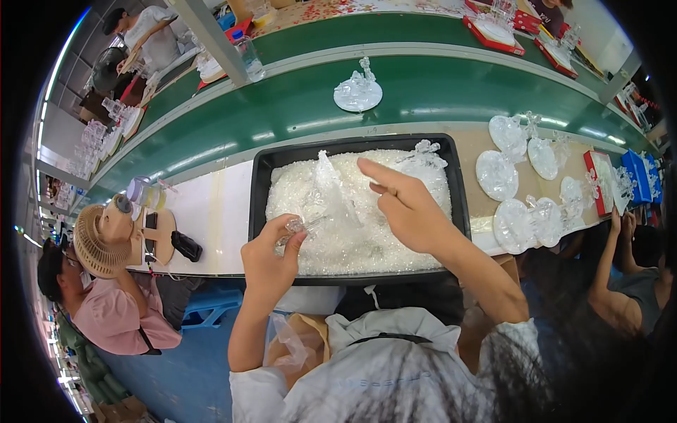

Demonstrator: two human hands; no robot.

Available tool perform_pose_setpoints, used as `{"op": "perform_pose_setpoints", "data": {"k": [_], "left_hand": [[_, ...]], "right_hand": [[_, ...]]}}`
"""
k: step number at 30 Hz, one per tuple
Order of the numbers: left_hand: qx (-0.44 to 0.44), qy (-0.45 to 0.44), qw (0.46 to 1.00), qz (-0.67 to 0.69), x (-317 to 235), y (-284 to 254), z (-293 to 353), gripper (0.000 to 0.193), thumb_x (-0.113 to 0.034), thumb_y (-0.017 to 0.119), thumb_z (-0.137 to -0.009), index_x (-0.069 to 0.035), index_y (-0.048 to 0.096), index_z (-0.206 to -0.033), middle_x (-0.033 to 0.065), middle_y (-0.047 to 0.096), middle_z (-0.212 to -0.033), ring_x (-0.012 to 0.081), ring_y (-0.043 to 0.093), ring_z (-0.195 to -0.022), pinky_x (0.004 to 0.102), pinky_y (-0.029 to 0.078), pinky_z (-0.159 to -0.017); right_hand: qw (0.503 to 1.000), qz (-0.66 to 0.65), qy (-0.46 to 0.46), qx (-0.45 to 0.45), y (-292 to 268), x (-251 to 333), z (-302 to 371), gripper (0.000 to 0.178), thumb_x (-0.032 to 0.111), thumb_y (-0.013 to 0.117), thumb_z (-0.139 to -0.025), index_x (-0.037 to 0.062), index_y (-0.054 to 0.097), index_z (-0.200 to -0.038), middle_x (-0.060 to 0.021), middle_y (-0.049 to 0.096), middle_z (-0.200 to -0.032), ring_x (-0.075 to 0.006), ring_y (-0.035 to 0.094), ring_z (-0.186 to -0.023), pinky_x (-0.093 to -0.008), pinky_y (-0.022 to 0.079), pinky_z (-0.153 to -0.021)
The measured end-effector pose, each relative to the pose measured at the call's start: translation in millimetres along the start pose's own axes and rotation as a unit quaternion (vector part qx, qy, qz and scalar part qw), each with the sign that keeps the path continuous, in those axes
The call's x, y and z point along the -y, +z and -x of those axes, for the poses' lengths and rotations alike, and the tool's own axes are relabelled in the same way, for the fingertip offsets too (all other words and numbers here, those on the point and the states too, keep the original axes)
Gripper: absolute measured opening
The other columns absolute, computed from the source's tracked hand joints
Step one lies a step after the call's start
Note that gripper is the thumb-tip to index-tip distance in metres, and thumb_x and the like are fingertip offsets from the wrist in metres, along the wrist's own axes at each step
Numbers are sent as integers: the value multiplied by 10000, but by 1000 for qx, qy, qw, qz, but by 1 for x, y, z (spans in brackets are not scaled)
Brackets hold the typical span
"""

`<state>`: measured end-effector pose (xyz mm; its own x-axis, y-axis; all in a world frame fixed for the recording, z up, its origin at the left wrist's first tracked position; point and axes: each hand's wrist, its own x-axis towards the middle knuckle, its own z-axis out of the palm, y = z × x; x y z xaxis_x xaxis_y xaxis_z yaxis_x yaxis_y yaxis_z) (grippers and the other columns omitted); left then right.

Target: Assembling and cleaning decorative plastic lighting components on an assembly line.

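My left hand (273, 250) pinches the clear figure of an ornament (328, 185) over a black tray (256, 204). Its white, granule-coated base appears tilted nearly edge-on, and a pale blur of granules trails below it. My right hand (409, 208) is to the right of that base, index finger stretched out and the other fingers loosely bent, with nothing visible in it. Glittery white granules (402, 247) fill the tray under both hands. Another clear ornament piece (425, 156) lies on the granules in the far right corner.
Several finished-looking white discs with clear figures (496, 175) stand on the right. One ornament (358, 93) sits on the green conveyor (437, 84) beyond. At left are a tan fan (106, 236), a clear jar (147, 194) and a black object (186, 247). Co-workers sit on both sides.
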<state>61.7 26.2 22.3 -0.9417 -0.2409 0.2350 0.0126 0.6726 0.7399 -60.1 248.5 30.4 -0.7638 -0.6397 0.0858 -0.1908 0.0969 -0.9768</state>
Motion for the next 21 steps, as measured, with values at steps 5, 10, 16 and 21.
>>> {"op": "perform_pose_setpoints", "data": {"k": [5,10,16,21], "left_hand": [[-59,88,992,-71,-2,10,1,251,-70,777,-853,-42,678,-1082,124,742,-904,189,735,-818,275,536,-712],[-86,218,952,-199,6,9,-4,260,36,743,-792,-12,680,-1039,134,731,-907,272,728,-773,324,581,-712],[-111,390,878,-254,23,3,-18,194,69,680,-811,22,649,-997,193,716,-986,310,725,-866,370,604,-758],[-83,452,814,-355,20,-8,-21,164,37,673,-847,38,634,-1006,255,697,-1015,377,708,-913,417,610,-796]], "right_hand": [[997,-70,24,-16,3,-10,-2,608,-66,378,-868,-99,369,-1475,-226,453,-1511,-261,449,-1397,-361,343,-1170],[998,26,-57,-14,-1,-14,-3,629,-66,352,-863,-86,355,-1492,-218,453,-1513,-274,426,-1416,-371,306,-1187],[994,-76,-55,47,12,-12,-2,690,-105,318,-821,-58,352,-1508,-198,407,-1553,-266,353,-1464,-377,255,-1211],[998,12,-63,20,0,-5,-9,731,-102,340,-807,-39,312,-1535,-181,341,-1597,-266,328,-1476,-387,237,-1221]]}}
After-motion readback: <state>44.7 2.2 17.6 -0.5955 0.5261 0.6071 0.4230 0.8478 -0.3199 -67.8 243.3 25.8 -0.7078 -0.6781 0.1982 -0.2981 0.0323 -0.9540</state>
